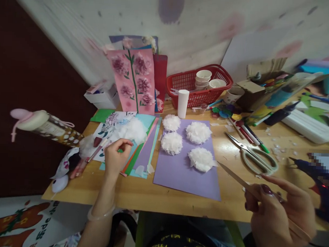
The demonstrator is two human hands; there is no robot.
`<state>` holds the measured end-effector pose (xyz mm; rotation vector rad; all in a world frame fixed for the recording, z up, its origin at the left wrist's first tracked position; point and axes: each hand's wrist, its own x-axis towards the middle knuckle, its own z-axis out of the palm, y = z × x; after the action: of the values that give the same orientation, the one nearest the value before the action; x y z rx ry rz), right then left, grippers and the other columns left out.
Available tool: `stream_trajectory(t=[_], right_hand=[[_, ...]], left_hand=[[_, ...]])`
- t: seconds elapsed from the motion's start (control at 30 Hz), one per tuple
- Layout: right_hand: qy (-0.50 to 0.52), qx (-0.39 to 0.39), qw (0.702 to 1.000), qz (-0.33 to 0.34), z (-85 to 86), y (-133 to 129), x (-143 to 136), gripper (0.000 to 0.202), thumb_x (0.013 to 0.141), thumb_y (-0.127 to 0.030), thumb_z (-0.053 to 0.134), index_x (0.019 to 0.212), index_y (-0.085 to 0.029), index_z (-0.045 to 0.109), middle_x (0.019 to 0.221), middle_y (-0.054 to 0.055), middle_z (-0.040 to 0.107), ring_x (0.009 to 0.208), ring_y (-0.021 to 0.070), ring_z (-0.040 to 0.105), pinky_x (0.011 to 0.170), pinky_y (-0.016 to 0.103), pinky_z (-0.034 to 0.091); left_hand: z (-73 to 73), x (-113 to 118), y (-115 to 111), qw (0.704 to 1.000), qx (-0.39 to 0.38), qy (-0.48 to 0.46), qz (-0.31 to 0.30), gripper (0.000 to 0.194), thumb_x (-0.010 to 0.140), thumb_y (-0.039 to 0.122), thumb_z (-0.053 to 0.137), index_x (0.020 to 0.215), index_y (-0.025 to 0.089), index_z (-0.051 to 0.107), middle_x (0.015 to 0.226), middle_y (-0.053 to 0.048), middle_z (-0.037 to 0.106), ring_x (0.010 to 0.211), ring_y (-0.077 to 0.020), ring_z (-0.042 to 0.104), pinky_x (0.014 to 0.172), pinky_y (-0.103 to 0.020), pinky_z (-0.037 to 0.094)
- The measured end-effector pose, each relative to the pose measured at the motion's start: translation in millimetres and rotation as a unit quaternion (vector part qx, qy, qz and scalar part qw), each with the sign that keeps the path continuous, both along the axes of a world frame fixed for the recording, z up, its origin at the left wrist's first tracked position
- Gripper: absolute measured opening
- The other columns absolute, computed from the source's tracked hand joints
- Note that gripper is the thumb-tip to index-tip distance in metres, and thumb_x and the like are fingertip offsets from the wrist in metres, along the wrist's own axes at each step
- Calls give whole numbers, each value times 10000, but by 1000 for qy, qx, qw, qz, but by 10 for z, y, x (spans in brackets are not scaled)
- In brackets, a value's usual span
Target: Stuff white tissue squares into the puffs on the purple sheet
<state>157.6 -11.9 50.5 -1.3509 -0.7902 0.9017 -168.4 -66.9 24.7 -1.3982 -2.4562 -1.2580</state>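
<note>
My left hand [117,156] is raised above the loose papers at the left, thumb and index finger pinched together; whatever is between them is too small to name. At the lower right, my right hand [282,214] grips slim metal tweezers [236,178]. Their tip points left, close to a bit of white tissue at the edge of the lower right white paper flower [201,159]. Three more fluffy flowers, at upper left [171,123], lower left [171,143] and upper right [198,132], lie with it on a purple sheet [186,182].
Green-handled scissors [256,159] lie beside a dark glue gun [313,175]. Behind stand a white roll [182,104], a red basket [192,97] with cups and a pink flower card [133,79]. White fluffy material [132,129] covers papers, near a bottle [53,127].
</note>
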Motion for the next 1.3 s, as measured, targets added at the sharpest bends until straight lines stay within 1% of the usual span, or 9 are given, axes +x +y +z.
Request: stream_trajectory(t=[0.2,0.43,0.53,0.6,0.7,0.83,0.97,1.13,1.3], right_hand=[[-32,-10,999,-18,1,-7,49,278,603,-366,706,810,-206,612,399,-82,504,331,99,411,361,229,290],[-34,-22,999,1,-41,-10,83,327,598,-392,728,843,-214,605,442,-73,516,348,112,420,361,244,296],[-59,12,996,59,-172,-14,138,321,720,-442,703,926,-216,608,434,-77,480,370,118,417,401,248,323],[-113,78,981,136,-252,-1,170,292,853,-493,616,968,-226,627,532,-40,555,486,139,531,512,266,430],[-205,212,915,274,-253,19,152,394,994,-561,409,1065,-263,656,1004,59,680,967,210,662,816,347,521],[-302,296,827,369,-29,0,4,383,1027,-493,382,1286,-296,584,1480,87,417,1377,276,415,1065,434,416],[-214,318,813,439,147,-78,-136,217,1006,-197,434,1170,-259,562,994,44,623,970,174,608,859,317,512],[-22,163,807,567,184,-165,-201,79,988,-270,545,1044,-231,585,777,-2,644,633,102,599,537,189,467],[-27,118,855,504,205,-136,-194,191,885,-364,702,819,-186,682,590,-18,579,496,82,473,419,188,339]], left_hand=[[-26,-366,-25,992,55,-76,79,340,775,325,600,1004,153,783,853,-79,807,817,-238,765,753,-312,600],[56,-580,-111,972,125,-166,109,218,635,291,724,814,165,731,806,-77,793,862,-271,768,868,-379,601],[88,-363,-78,962,151,-211,84,232,643,329,741,794,178,652,779,-76,794,818,-264,779,816,-376,623],[144,-73,-56,937,176,-299,33,308,639,353,793,819,181,614,754,-69,794,758,-249,782,772,-365,637],[284,473,-55,876,151,-452,-74,355,630,373,870,800,158,644,658,-61,776,609,-217,760,642,-305,643],[500,1054,-97,822,62,-533,-191,280,672,333,870,679,150,657,583,-52,752,496,-187,722,507,-244,615],[643,1294,-114,768,-15,-584,-262,259,672,234,870,635,161,624,548,-21,737,485,-158,716,500,-206,607],[692,1321,-80,710,-87,-629,-304,317,625,269,901,628,154,605,561,-25,738,493,-151,716,505,-203,604],[690,1269,-30,721,-123,-599,-326,274,642,256,883,648,153,630,599,-33,749,533,-152,724,529,-216,602]])
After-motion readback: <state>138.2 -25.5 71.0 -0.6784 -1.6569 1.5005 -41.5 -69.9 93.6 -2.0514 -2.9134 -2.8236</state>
